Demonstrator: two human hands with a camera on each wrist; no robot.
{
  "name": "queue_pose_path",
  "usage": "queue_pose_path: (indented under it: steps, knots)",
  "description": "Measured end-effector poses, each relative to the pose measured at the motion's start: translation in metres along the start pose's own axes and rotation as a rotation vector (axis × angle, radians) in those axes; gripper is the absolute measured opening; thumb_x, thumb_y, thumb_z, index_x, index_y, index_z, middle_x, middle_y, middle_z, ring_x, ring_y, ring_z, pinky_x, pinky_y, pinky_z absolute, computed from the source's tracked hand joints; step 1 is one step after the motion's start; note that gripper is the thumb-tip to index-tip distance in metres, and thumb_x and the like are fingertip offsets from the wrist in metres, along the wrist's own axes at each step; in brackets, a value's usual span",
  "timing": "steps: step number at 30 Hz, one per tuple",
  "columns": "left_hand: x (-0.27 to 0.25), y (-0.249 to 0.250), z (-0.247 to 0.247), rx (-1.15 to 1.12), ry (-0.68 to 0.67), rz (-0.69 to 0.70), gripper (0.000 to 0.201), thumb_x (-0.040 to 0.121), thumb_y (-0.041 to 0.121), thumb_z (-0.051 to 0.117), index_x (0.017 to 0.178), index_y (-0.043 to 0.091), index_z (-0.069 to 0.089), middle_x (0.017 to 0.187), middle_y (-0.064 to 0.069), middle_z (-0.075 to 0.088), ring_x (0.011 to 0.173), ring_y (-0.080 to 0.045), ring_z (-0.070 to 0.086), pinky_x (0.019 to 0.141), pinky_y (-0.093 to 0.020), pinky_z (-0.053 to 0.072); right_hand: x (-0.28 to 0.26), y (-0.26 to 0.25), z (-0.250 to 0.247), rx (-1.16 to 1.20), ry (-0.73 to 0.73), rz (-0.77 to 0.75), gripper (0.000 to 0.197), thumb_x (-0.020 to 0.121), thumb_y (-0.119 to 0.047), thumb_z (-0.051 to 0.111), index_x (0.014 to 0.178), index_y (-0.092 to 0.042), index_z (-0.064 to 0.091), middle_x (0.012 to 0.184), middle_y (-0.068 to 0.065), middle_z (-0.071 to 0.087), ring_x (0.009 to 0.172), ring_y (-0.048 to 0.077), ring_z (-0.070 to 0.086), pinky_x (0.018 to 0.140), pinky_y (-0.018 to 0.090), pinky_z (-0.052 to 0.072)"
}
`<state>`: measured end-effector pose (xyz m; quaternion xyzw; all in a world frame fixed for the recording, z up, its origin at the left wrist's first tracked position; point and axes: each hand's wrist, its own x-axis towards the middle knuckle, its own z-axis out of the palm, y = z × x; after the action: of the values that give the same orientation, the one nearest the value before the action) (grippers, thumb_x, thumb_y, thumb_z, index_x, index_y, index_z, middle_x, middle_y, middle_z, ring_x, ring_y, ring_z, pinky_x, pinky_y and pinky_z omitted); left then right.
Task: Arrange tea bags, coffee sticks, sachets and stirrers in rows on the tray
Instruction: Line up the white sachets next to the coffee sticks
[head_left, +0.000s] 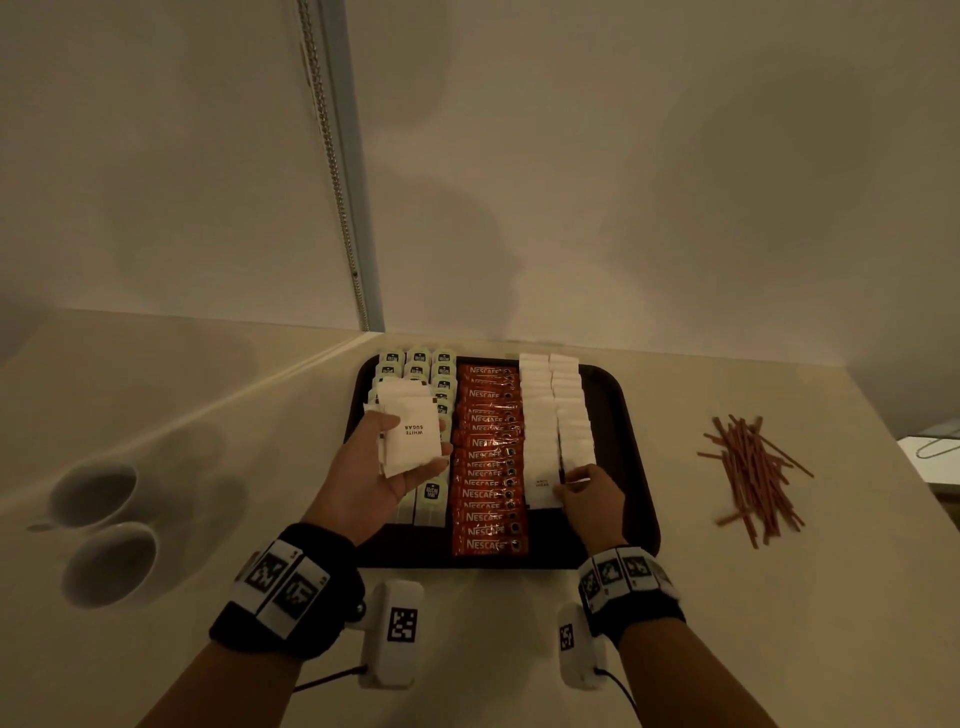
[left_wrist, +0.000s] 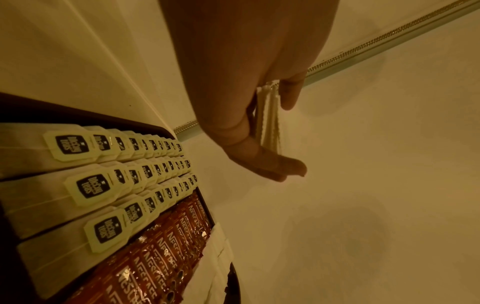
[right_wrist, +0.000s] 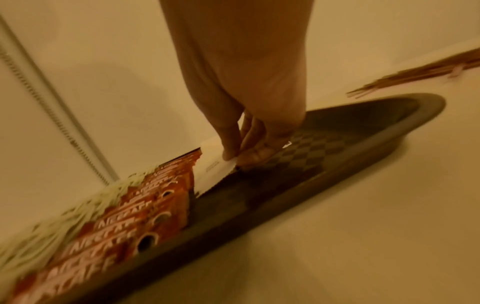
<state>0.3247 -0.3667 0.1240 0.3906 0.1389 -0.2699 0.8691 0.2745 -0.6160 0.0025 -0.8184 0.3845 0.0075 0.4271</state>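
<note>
A dark tray (head_left: 644, 467) holds three rows of tea bags (head_left: 418, 358) on the left. One row of red coffee sticks (head_left: 488, 493) runs down the middle, and two rows of white sugar sachets (head_left: 540, 415) lie on the right. My left hand (head_left: 382, 480) hovers palm-up over the tea bags and holds a stack of sugar sachets (head_left: 413, 431), seen edge-on in the left wrist view (left_wrist: 270, 123). My right hand (head_left: 576, 486) pinches one sachet (right_wrist: 215, 166) at the near end of the sachet rows, low over the tray floor (right_wrist: 337, 148). Brown stirrers (head_left: 753, 473) lie in a loose pile on the counter.
Two white cups (head_left: 96, 493) stand on the counter left of the tray. A wall with a beaded cord (head_left: 337, 182) rises right behind the tray. The stirrer pile sits right of the tray, and a pale object (head_left: 935, 447) lies at the right edge.
</note>
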Motion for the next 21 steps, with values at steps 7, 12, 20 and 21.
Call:
queue_pose_path:
  steps: [7,12,20,21]
  knots:
    - [-0.002,0.000,0.006,0.185,0.106,0.086,0.020,0.095,0.013,0.047,0.112,0.016,0.056,0.101,-0.014,0.066,0.083,-0.027,0.065,0.041,-0.023,0.050,-0.009,-0.011,0.000,-0.214,0.039,-0.145,0.016,0.088,-0.017,0.064,0.099,-0.009,0.056,0.094,0.004,0.062,0.079,0.010,0.055,0.066,0.018,0.044]
    - [0.000,0.001,0.012,0.243,0.141,0.148,0.015,0.093,0.008,0.053,0.103,0.017,0.058,0.092,-0.007,0.067,0.075,-0.019,0.064,0.038,-0.020,0.044,-0.039,-0.079,-0.013,0.118,-0.123,-0.487,0.014,0.089,-0.027,0.061,0.098,-0.017,0.061,0.091,-0.008,0.063,0.080,0.003,0.058,0.073,0.016,0.049]
    - [-0.004,-0.004,0.022,0.290,0.033,0.177,0.038,0.093,0.012,0.054,0.123,0.034,0.052,0.113,-0.006,0.065,0.094,-0.025,0.065,0.046,-0.025,0.050,-0.068,-0.152,-0.027,0.058,-0.359,-0.740,0.016,0.088,-0.029,0.062,0.101,-0.020,0.067,0.086,-0.011,0.063,0.077,0.002,0.059,0.066,0.013,0.045]
    - [-0.006,-0.003,0.022,0.259,0.004,0.175,0.039,0.094,0.013,0.051,0.122,0.040,0.052,0.108,-0.002,0.066,0.093,-0.023,0.066,0.047,-0.026,0.051,-0.068,-0.151,-0.029,0.108,-0.380,-0.719,0.012,0.090,-0.025,0.060,0.097,-0.019,0.067,0.086,-0.008,0.064,0.076,0.004,0.059,0.066,0.015,0.046]
